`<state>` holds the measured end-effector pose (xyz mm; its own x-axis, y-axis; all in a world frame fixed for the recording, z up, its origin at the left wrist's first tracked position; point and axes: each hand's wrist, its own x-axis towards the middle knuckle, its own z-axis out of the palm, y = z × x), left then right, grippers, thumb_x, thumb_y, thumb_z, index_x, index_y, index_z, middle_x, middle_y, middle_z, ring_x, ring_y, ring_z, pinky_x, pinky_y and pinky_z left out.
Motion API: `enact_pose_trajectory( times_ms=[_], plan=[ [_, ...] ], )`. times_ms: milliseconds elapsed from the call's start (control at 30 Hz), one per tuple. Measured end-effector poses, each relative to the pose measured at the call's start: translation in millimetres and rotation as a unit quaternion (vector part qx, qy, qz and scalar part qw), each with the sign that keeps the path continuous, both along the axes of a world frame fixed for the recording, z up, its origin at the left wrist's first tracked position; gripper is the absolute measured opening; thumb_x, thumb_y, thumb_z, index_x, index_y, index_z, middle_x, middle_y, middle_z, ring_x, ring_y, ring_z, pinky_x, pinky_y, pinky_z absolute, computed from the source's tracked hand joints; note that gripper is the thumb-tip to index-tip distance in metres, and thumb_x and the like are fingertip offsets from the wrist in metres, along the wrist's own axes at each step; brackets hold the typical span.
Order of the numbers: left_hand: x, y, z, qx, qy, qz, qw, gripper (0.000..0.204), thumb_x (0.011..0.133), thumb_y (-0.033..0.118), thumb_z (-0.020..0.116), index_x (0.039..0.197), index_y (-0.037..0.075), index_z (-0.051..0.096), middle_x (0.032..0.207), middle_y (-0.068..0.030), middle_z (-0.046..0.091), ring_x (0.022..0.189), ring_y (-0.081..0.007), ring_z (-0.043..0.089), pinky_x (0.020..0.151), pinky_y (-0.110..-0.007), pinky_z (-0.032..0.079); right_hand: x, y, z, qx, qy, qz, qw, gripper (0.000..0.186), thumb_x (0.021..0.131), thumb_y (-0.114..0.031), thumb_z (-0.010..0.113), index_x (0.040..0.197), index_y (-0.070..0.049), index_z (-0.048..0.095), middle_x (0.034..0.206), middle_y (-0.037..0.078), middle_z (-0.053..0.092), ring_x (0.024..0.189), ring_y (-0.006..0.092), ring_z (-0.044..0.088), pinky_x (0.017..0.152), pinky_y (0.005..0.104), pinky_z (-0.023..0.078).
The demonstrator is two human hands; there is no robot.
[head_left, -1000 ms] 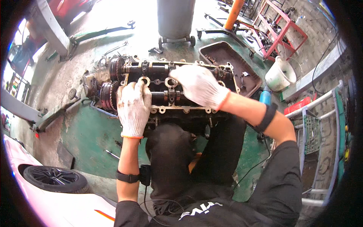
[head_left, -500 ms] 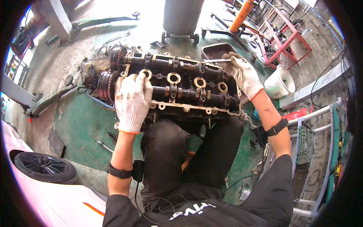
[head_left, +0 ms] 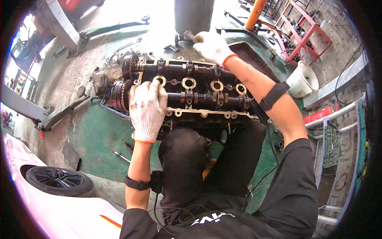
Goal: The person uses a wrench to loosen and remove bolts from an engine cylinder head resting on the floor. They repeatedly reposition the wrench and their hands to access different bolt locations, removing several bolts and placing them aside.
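A dark, oily engine cylinder head [head_left: 204, 115] with two camshafts lies across in front of my knees, its toothed sprockets [head_left: 120, 95] at the left end. My left hand [head_left: 148, 109], in a white knitted glove, is closed over the near camshaft beside these sprockets; its fingertips are partly hidden. Beyond the far edge of the head, my gloved right hand [head_left: 211, 47] is raised and smeared by motion. It is closed on a metal wrench [head_left: 189, 35], of which only a blurred end sticks out to the left.
A dark tray [head_left: 254, 59] and a white bucket [head_left: 301, 81] stand at the right. A grey cylinder [head_left: 193, 18] on wheels is straight ahead. Loose tools [head_left: 129, 44] lie on the far floor. A pink car with a black wheel [head_left: 59, 179] is at the lower left.
My right hand has swung up and left with the wrench, from the head's right end to beyond its far edge. My left hand keeps its place on the head; the whole view has shifted slightly.
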<state>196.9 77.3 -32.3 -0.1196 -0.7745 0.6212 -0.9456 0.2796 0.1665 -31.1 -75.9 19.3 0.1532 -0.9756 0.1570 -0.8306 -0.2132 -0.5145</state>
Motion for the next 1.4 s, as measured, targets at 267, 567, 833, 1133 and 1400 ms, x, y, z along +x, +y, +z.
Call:
enact_pose_trajectory(
  times_ms=[267, 567, 833, 1133, 1400],
  plan=[
    [1, 2, -1, 0.002, 0.018, -0.001, 1.000, 0.025, 0.098, 0.021, 0.059, 0.115, 0.005, 0.069, 0.104, -0.0152, 0.069, 0.100, -0.0328, 0.066, 0.108, -0.046, 0.043, -40, 117, -23, -0.307, 0.048, 0.226, 0.923, 0.014, 0.096, -0.009, 0.062, 0.107, -0.004, 0.069, 0.085, 0.013, 0.071, 0.075, 0.0254, 0.070, 0.070, 0.0350, 0.058],
    [0, 0, -1, -0.018, 0.005, 0.001, 1.000, 0.024, 0.097, 0.021, 0.060, 0.112, 0.006, 0.069, 0.100, -0.0143, 0.068, 0.096, -0.0324, 0.065, 0.106, -0.046, 0.044, -98, 45, -31, 0.108, -0.652, -0.055, 0.749, 0.016, 0.103, -0.014, 0.064, 0.106, 0.002, 0.065, 0.099, 0.014, 0.070, 0.094, 0.0259, 0.070, 0.090, 0.0378, 0.061],
    [2, -1, -2, -0.044, -0.001, -0.009, 0.999, 0.022, 0.096, 0.022, 0.061, 0.111, 0.007, 0.069, 0.093, -0.0129, 0.064, 0.091, -0.0318, 0.063, 0.099, -0.045, 0.046, -62, -4, -23, -0.005, -0.555, -0.099, 0.826, 0.038, 0.107, -0.037, 0.053, 0.098, -0.005, 0.070, 0.059, 0.006, 0.062, 0.047, 0.0162, 0.058, 0.046, 0.0305, 0.049],
    [0, -2, -5, -0.037, 0.007, 0.000, 0.999, 0.024, 0.096, 0.022, 0.061, 0.112, 0.007, 0.070, 0.096, -0.0123, 0.066, 0.095, -0.0306, 0.065, 0.106, -0.048, 0.044, -67, 59, 3, -0.011, 0.295, 0.034, 0.955, 0.063, 0.099, -0.063, 0.049, 0.089, -0.008, 0.077, 0.086, 0.019, 0.074, 0.084, 0.0357, 0.073, 0.077, 0.0445, 0.057],
    [1, 1, -2, -0.016, 0.009, -0.005, 1.000, 0.024, 0.097, 0.021, 0.060, 0.113, 0.006, 0.069, 0.100, -0.0136, 0.068, 0.097, -0.0311, 0.066, 0.105, -0.045, 0.044, -55, 44, -15, 0.015, 0.244, -0.008, 0.970, 0.060, 0.099, -0.054, 0.049, 0.091, -0.001, 0.077, 0.089, 0.023, 0.073, 0.087, 0.0391, 0.072, 0.082, 0.0471, 0.056]
  ],
)
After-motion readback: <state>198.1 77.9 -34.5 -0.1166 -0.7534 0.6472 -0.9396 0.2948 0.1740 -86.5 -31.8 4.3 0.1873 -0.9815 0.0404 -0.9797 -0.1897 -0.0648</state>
